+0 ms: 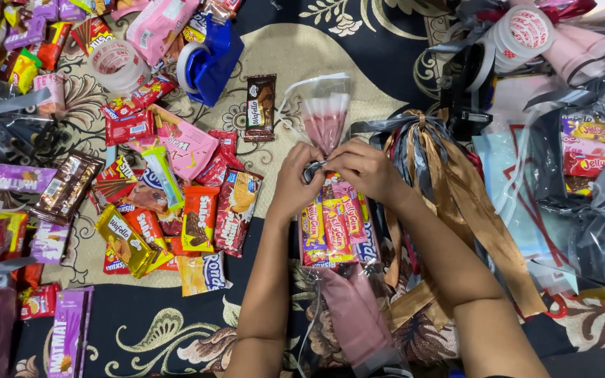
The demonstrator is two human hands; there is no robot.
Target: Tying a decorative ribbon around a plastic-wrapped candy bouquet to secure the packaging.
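**Both hands pinch the neck of a clear snack bag**

A dark patterned cloth [176, 329] with gold leaf designs covers the whole floor. On its left side lies a wide heap of snack packets [169, 210] in red, orange, pink and purple. To the right of the hands lies a bundle of brown and grey ribbons [442, 182], and beyond it a finished parcel [589, 182] tied with grey ribbon.

In the middle lies a clear bag [334, 231] filled with bright packets, its gathered top fanning out away from the person. The left hand [295, 178] and the right hand [365, 168] meet at its neck, fingers closed tight around it and around a grey ribbon [313, 169] there.

Farther up sit a blue tape dispenser [211, 59] and a tape roll [115, 64].
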